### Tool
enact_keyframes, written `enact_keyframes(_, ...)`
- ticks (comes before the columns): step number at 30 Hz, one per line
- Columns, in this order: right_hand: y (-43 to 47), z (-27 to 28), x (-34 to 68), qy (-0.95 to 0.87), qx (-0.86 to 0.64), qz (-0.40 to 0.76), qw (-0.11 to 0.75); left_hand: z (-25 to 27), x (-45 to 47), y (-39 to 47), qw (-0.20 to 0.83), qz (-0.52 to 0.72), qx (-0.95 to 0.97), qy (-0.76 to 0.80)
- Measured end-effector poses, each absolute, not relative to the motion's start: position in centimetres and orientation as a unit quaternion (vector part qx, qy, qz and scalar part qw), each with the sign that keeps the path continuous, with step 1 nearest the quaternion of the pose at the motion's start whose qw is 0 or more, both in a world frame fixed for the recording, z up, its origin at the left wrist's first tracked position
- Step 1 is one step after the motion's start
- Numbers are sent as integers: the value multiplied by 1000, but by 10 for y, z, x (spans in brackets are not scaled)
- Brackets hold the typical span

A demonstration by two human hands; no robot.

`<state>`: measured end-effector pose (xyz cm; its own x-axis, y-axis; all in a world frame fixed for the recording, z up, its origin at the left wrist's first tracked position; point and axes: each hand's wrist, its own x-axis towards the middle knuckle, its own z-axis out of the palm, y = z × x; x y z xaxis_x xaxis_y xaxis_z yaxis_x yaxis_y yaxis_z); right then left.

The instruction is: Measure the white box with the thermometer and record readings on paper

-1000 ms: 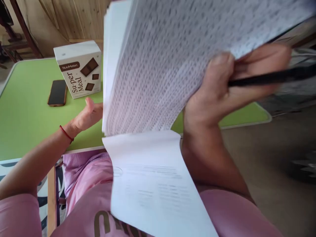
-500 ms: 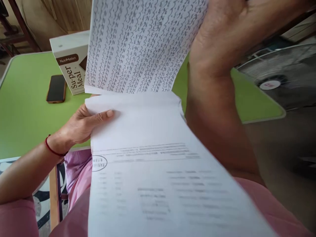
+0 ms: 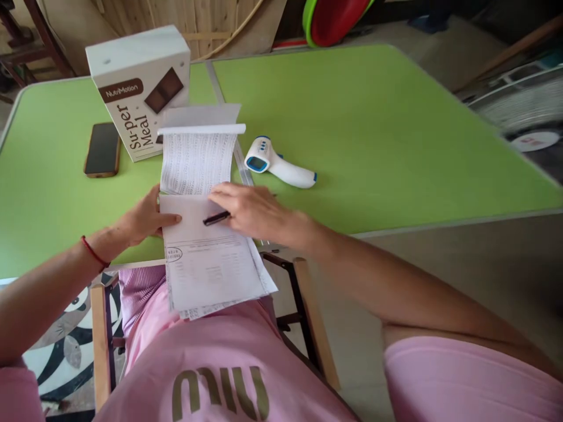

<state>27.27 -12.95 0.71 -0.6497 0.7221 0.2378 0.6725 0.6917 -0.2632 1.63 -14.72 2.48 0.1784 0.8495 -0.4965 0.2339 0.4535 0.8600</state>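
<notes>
A stack of printed paper sheets (image 3: 206,281) lies over the table's near edge and my lap, an oval stamp on its left margin. Its far part is a turned-up section with dense rows of marks (image 3: 197,161), curling over at the top. My left hand (image 3: 143,220) grips the stack's left edge, thumb on top and fingers underneath. Across the upper right of the page rests my right hand (image 3: 250,211), its fingers closed around a black pen (image 3: 216,218) that points left. Its fingertips are at the crease below the turned-up section.
A white NutriMotion box (image 3: 141,88) stands behind the papers, with a phone (image 3: 102,149) to its left. A white and blue infrared thermometer (image 3: 281,167) lies right of the papers on the green table (image 3: 373,129). A fan (image 3: 523,129) is at the far right.
The sheets that rose close to my view are now lower and further away. My right hand has come down from the upper right onto the page. The thermometer has come into sight.
</notes>
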Motion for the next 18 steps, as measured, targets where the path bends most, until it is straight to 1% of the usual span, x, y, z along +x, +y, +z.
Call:
enact_keyframes(1, -139, 2, 270, -911, -382, 70, 135, 26, 13, -147, 577, 226, 499, 606)
enact_keyframes(2, -146, -2, 268, -910, -393, 60, 119, 27, 11, -148, 512, 210, 551, 625)
enact_keyframes(4, -155, -6, 262, -902, -420, 40, 95, 26, 7, -151, 315, 205, 672, 638)
enact_keyframes(5, -158, -7, 260, -898, -429, 33, 91, 24, 7, -154, 213, 206, 728, 618)
enact_keyframes(6, -159, -7, 258, -897, -434, 29, 86, 22, 8, -158, 133, 200, 777, 581)
enact_keyframes(7, -159, -7, 256, -896, -435, 26, 83, 19, 10, -162, 84, 181, 820, 537)
enact_keyframes(8, -160, -6, 255, -896, -436, 23, 79, 15, 12, -166, 66, 148, 855, 493)
enact_keyframes(10, -160, -5, 253, -894, -442, 17, 78, 10, 18, -172, 74, 66, 897, 430)
enact_keyframes(13, -161, -5, 255, -891, -443, 16, 94, 9, 24, -174, 92, -23, 909, 406)
enact_keyframes(15, -159, -6, 260, -893, -434, 23, 117, 13, 24, -171, 88, -43, 909, 405)
enact_keyframes(18, -152, -9, 269, -878, -452, 26, 158, 22, 19, -159, 87, -28, 918, 385)
